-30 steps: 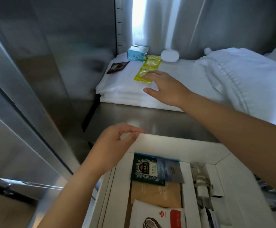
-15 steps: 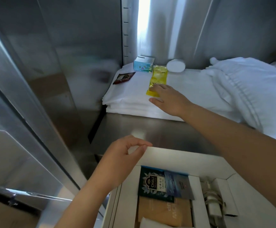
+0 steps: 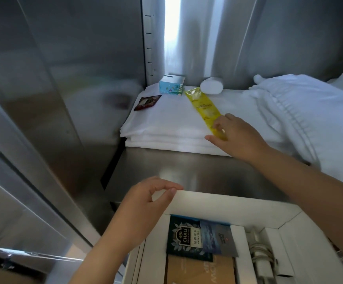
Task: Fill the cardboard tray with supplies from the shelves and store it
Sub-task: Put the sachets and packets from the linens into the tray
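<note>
A white cardboard tray (image 3: 224, 203) fills the bottom of the view. It holds a dark green tea packet (image 3: 184, 239), a grey-blue sachet (image 3: 217, 238), a brown packet (image 3: 199, 271) and a white cable (image 3: 261, 257). My left hand (image 3: 146, 210) grips the tray's far left corner. On the steel shelf, a long yellow sachet (image 3: 204, 105) lies on folded white linen (image 3: 166, 124). My right hand (image 3: 236, 136) pinches the sachet's near end between thumb and fingers.
A small blue box (image 3: 171, 85), a dark red sachet (image 3: 147, 101) and a round white item (image 3: 211, 86) rest at the back of the linen. Bunched white towels (image 3: 301, 111) lie to the right. A steel cabinet wall (image 3: 64, 78) stands at left.
My right hand has closed on the yellow sachet's near end and drawn it toward me and to the right, swinging it round. My left hand stays on the tray corner.
</note>
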`<state>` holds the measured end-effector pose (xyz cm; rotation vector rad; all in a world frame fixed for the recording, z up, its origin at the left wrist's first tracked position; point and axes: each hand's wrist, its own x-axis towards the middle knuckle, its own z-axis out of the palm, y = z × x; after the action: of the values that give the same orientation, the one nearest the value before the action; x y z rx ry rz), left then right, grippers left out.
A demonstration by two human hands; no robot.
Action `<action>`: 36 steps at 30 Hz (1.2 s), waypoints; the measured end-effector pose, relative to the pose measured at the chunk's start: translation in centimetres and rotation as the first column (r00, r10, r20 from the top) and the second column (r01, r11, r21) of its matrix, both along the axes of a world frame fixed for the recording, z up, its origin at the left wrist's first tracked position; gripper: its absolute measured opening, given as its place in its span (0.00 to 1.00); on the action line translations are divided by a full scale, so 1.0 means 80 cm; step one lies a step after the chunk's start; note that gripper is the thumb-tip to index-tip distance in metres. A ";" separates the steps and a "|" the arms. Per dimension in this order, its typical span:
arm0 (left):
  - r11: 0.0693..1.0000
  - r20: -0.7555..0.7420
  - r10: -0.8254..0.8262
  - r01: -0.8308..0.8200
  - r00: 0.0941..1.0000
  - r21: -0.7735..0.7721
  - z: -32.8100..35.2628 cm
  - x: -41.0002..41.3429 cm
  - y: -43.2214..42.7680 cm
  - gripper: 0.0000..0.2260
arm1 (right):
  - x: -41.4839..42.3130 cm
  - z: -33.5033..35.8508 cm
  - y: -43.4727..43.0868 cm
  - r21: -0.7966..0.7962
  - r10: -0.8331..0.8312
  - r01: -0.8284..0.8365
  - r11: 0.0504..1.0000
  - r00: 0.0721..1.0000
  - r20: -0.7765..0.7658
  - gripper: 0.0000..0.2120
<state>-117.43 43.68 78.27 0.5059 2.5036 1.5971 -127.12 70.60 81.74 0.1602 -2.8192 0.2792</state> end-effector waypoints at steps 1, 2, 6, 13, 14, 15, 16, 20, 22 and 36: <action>1.000 0.001 -0.001 0.001 1.000 -0.006 0.001 0.000 0.000 0.08 | 0.000 -0.001 0.002 -0.009 -0.041 0.041 0.999 0.999 -0.013 0.17; 1.000 0.003 -0.002 0.002 1.000 -0.014 0.001 0.000 0.000 0.08 | -0.001 -0.003 0.004 -0.024 -0.078 0.078 0.997 0.997 -0.021 0.17; 0.999 0.008 -0.010 0.010 1.000 -0.040 0.003 0.000 0.000 0.08 | -0.006 -0.009 0.008 -0.067 -0.185 0.183 0.981 0.983 -0.017 0.19; 0.997 -0.011 -0.017 0.016 1.000 -0.076 0.003 0.000 -0.002 0.08 | -0.007 -0.010 0.006 -0.098 -0.262 0.259 0.961 0.965 -0.028 0.21; 0.996 -0.017 -0.022 0.021 1.000 -0.084 0.003 -0.001 -0.002 0.08 | -0.006 -0.009 0.007 -0.108 -0.261 0.256 0.961 0.965 -0.035 0.20; 0.995 -0.022 -0.027 0.025 0.999 -0.094 0.003 -0.001 -0.003 0.09 | -0.005 -0.008 0.008 -0.120 -0.259 0.252 0.960 0.965 -0.042 0.20; 0.994 -0.031 -0.033 0.029 0.999 -0.107 0.004 -0.002 -0.003 0.09 | -0.003 -0.007 0.010 -0.136 -0.256 0.248 0.959 0.965 -0.047 0.20; 0.987 -0.092 -0.052 0.037 0.994 -0.159 0.009 -0.007 -0.004 0.10 | 0.003 -0.002 0.017 -0.205 -0.245 0.228 0.952 0.967 -0.064 0.21; 0.984 -0.123 -0.056 0.034 0.991 -0.172 0.018 -0.014 -0.003 0.13 | 0.006 0.003 0.019 -0.247 -0.227 0.197 0.949 0.969 -0.100 0.21; 0.980 -0.373 -0.161 0.104 0.914 -0.168 0.091 -0.111 0.070 0.27 | 0.046 0.057 0.018 -0.489 0.013 -0.140 0.861 0.967 -0.255 0.20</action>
<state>-126.31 49.25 85.52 1.0363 2.7578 1.3613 -123.47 72.06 86.27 0.1749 -2.4010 0.9359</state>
